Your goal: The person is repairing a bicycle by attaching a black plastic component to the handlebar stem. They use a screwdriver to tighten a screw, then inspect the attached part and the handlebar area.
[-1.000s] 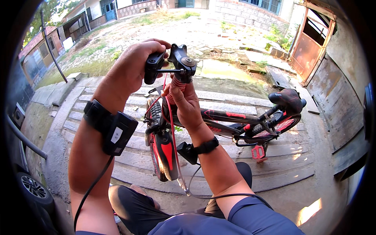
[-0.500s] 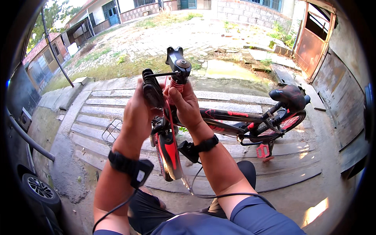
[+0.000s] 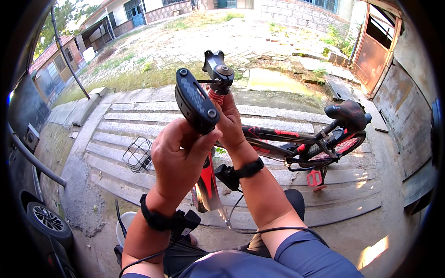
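Note:
My left hand (image 3: 174, 155) pinches the lower end of a black folding hex key set (image 3: 194, 99). One extended key runs from the set to the side of a black bicycle stem (image 3: 221, 72), which has no handlebar in its clamp. Just under the stem, my right hand (image 3: 230, 121) is closed round the steering column, beside a red coiled cable (image 3: 216, 96); its fingertips are hidden by the tool and left hand. The black and red bicycle (image 3: 271, 134) stands with its front mudguard (image 3: 206, 183) toward me.
A wire basket (image 3: 138, 155) lies on the slatted concrete at left. The saddle (image 3: 345, 116) and red pedal (image 3: 315, 178) are at right. A white bucket (image 3: 124, 227) shows beside my left forearm, and a car wheel (image 3: 48, 219) at far left. A cable crosses my right arm.
My left hand has moved down to the lower end of the hex key set. The set has turned, its broad side now showing. My right hand keeps its place under the stem.

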